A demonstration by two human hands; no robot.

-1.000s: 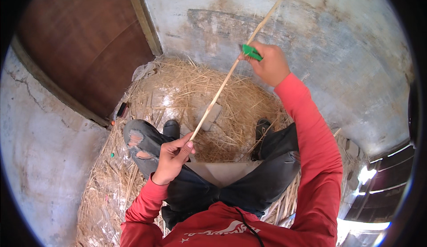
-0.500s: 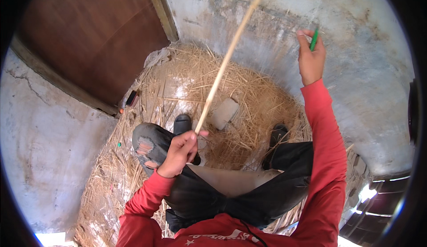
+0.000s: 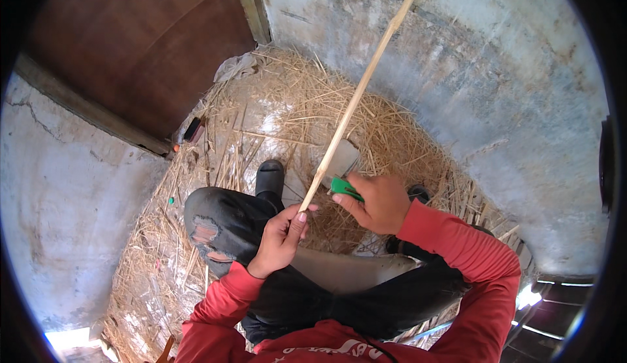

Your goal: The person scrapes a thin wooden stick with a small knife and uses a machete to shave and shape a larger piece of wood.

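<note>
My left hand [image 3: 279,240] is closed around the lower end of a long, pale wooden stick [image 3: 354,100]. The stick slants up and away to the right, past the top of the view, and has a few knobby joints. Just right of its lower part, my right hand [image 3: 382,203] grips a green utility knife [image 3: 346,188]. The knife's front end points left and lies close to the stick; I cannot tell whether its blade touches the wood.
Loose straw shavings [image 3: 307,95] cover the floor. A flat stone block [image 3: 343,157] lies between my boots [image 3: 269,179]. Around me are a stained plaster wall [image 3: 483,75] and a brown door panel [image 3: 144,49]. A small dark brush-like object [image 3: 192,130] lies by the door.
My right hand has come down and left from beside the wall, bringing the knife near the stick. The stick's upper end has shifted right, and my left hand slightly down and right.
</note>
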